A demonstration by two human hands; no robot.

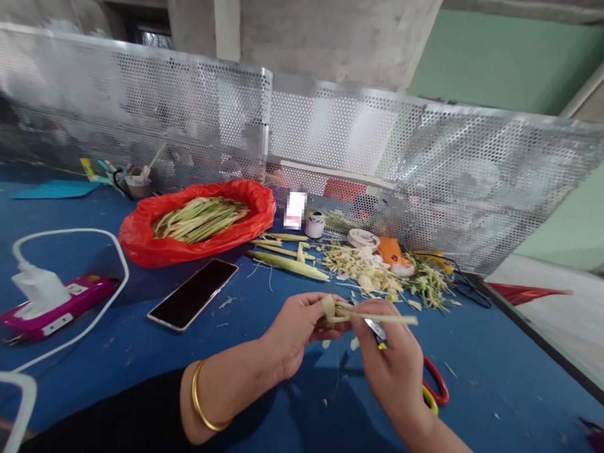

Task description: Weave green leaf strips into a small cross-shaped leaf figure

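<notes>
Pale dried leaf strips (341, 312), folded into a small looped piece, are held between both hands above the blue table. My left hand (297, 326), with a gold bangle on the wrist, pinches the folded end. Fingers of my right hand (391, 360) are closed on the strips, whose straight end sticks out to the right. Beneath the right hand lie scissors (440, 383) with red and yellow handles; their blades are partly hidden by that hand. Past the hands lies a pale green husk (293, 265).
A red plastic bag (136, 242) of leaf strips stands at the back left, with a phone (193, 295) before it. At far left are a magenta power strip (58, 309) and white cable. Leaf scraps (360, 269) lie before a perforated metal screen (331, 134).
</notes>
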